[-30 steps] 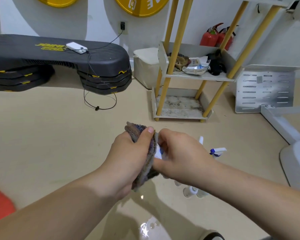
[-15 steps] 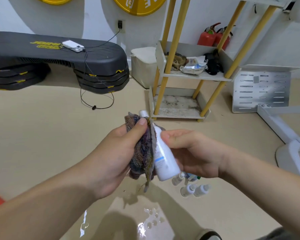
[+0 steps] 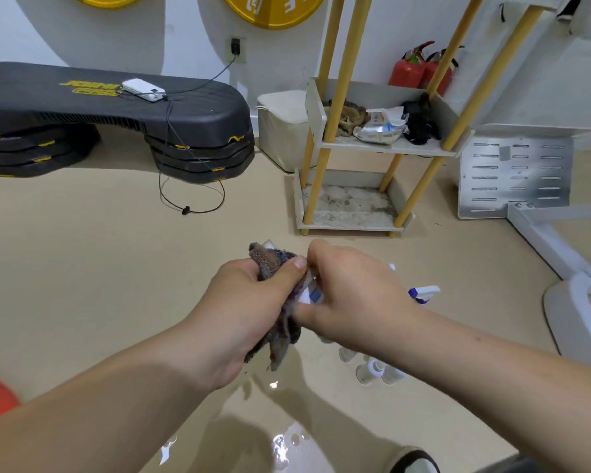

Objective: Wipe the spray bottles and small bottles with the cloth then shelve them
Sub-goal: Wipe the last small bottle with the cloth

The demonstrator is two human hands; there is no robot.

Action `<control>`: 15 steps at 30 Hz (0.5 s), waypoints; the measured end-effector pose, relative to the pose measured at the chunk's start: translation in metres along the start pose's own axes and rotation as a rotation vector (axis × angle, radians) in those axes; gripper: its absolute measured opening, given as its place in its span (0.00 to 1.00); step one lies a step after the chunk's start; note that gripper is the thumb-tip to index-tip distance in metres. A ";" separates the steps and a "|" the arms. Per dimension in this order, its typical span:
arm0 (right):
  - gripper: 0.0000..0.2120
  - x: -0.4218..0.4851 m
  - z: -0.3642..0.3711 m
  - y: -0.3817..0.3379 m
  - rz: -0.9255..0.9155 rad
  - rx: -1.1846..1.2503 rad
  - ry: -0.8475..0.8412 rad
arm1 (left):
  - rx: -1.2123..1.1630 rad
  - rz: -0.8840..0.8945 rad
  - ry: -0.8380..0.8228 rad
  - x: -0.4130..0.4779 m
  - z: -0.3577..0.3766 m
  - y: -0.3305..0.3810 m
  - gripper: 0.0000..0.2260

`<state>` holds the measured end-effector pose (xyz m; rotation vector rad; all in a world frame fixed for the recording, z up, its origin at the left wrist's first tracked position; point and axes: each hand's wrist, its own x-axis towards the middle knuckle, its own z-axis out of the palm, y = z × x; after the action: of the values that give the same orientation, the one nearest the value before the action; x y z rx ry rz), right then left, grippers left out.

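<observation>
Fingers of the left hand [image 3: 243,308] are curled tight around a dark cloth [image 3: 273,268], thumb pressed on top. The right hand [image 3: 352,295] is closed around a white bottle [image 3: 309,295], which is pushed into the cloth and mostly hidden. Both are held above the tan floor [image 3: 82,268]. Below the right wrist, small bottles [image 3: 372,370] stand beside a blue-and-white spray nozzle [image 3: 423,293]. Farther back stands the yellow-legged shelf [image 3: 352,220].
</observation>
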<state>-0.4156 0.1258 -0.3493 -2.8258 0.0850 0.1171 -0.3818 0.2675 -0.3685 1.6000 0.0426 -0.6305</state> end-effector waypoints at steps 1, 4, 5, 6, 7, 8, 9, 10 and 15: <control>0.16 0.001 -0.001 -0.001 -0.021 -0.062 0.016 | -0.005 0.003 0.027 0.000 0.000 -0.001 0.19; 0.12 0.005 0.001 0.006 0.027 0.137 -0.013 | -0.008 0.063 0.087 0.006 -0.004 -0.003 0.20; 0.10 0.009 0.001 0.011 0.082 0.361 -0.060 | 0.023 0.103 0.111 0.009 -0.006 -0.005 0.19; 0.10 0.012 0.002 0.018 0.134 0.607 -0.124 | 0.054 0.150 0.130 0.012 -0.009 -0.006 0.18; 0.11 0.015 0.002 0.026 0.162 0.819 -0.190 | 0.067 0.187 0.140 0.014 -0.012 -0.006 0.16; 0.13 0.017 0.002 0.034 0.156 0.962 -0.242 | 0.048 0.199 0.134 0.014 -0.013 -0.004 0.15; 0.15 0.019 0.001 0.040 0.128 1.041 -0.271 | 0.015 0.192 0.116 0.014 -0.016 -0.001 0.15; 0.18 0.020 0.000 0.043 0.097 1.089 -0.291 | -0.013 0.181 0.099 0.014 -0.017 0.001 0.15; 0.19 0.023 -0.002 0.050 0.038 1.148 -0.331 | -0.103 0.130 0.020 0.014 -0.024 0.006 0.18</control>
<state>-0.3963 0.0771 -0.3649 -1.6366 0.0905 0.3935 -0.3584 0.2837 -0.3689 1.4965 -0.0143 -0.5035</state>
